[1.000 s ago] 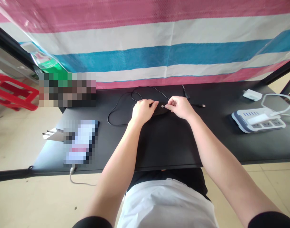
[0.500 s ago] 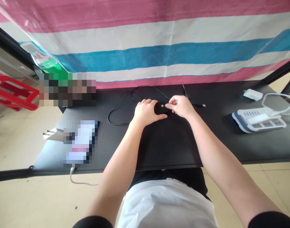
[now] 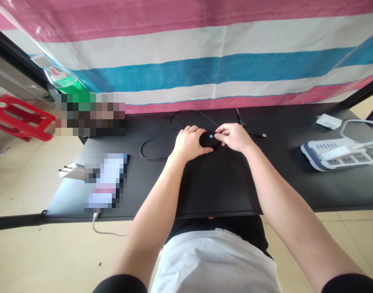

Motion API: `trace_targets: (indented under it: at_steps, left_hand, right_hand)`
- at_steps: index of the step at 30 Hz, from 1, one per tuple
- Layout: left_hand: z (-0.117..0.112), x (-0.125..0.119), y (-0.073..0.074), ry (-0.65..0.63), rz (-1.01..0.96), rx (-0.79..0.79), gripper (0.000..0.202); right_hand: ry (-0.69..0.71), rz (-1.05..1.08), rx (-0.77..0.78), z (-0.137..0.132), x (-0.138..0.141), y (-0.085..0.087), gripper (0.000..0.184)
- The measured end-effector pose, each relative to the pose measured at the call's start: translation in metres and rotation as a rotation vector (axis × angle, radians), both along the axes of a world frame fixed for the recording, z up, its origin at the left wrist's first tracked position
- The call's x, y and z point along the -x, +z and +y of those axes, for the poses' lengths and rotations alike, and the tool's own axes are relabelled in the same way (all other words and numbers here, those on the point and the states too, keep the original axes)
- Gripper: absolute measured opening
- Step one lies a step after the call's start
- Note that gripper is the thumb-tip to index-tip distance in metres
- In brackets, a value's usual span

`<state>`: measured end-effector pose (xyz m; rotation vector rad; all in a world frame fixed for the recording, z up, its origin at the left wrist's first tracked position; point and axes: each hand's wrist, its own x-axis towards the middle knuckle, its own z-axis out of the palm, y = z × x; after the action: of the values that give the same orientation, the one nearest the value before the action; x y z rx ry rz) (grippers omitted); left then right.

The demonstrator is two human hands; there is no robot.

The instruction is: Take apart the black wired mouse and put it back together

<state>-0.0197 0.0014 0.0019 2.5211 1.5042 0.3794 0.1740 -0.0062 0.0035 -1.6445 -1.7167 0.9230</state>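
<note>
Head view: a black table [image 3: 217, 187] is spanning the scene, with a striped sheet [image 3: 189, 73] hanging beyond its far edge.
Red stool [image 3: 40, 133]: is standing on the floor outside the table's left edge.
Green-labelled bottle [image 3: 70, 84]: is showing beside the far left corner; pixelation is hiding its base.
White adapter [image 3: 72, 172]: is lying at the left edge, its prongs pointing outward.
Phone [image 3: 105, 181]: is lying toward the near left corner, partly pixelated, with a grey cable [image 3: 105, 232] running from its lower end over the near edge.
Black cord [image 3: 142, 147]: is looping across the table left of centre, toward the far edge.
Left hand [image 3: 189, 143]: is clasping the left end of the black device, thumb along the near side, fingers along the far side.
Black device [image 3: 208, 140]: is resting between both hands, slightly beyond the table's centre; a small round light spot is showing on top.
Right hand [image 3: 233, 137]: is bunching thumb and forefinger at the device's right end; whether they are gripping or only touching cannot be told. Both hands are staying apart from each other.
Dark plug [image 3: 241, 119]: is lying near the far edge, just beyond the right hand.
USB plug [image 3: 263, 135]: is pointing toward the right edge.
White charger [image 3: 329, 121]: is lying toward the far right corner.
Power strip [image 3: 322, 145]: is lying near the right edge, carrying a plugged-in white cable [image 3: 366, 121].
</note>
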Motion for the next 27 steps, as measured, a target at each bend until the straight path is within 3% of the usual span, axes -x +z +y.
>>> trace_targets:
  at_steps: [14,18,21,23,27]
  left_hand:
    - [-0.002,0.002,0.006,0.043,-0.005,0.059,0.065]
    - [-0.002,0.003,0.006,0.043,-0.005,0.061,0.067]
    - [-0.002,0.003,0.005,0.038,-0.013,0.058,0.067]
    - [-0.002,0.003,0.006,0.040,-0.013,0.059,0.067]
    - [-0.002,0.003,0.007,0.037,-0.021,0.061,0.064]
  right_hand:
    - [0.040,0.036,-0.070,0.002,-0.004,-0.006,0.026]
    - [-0.136,0.018,-0.227,0.006,-0.013,-0.006,0.026]
    - [-0.356,-0.195,-0.379,0.011,-0.025,-0.009,0.014]
    - [-0.491,-0.335,-0.390,0.015,-0.033,-0.014,0.013]
    - [-0.649,-0.491,-0.300,0.024,-0.047,-0.029,0.031]
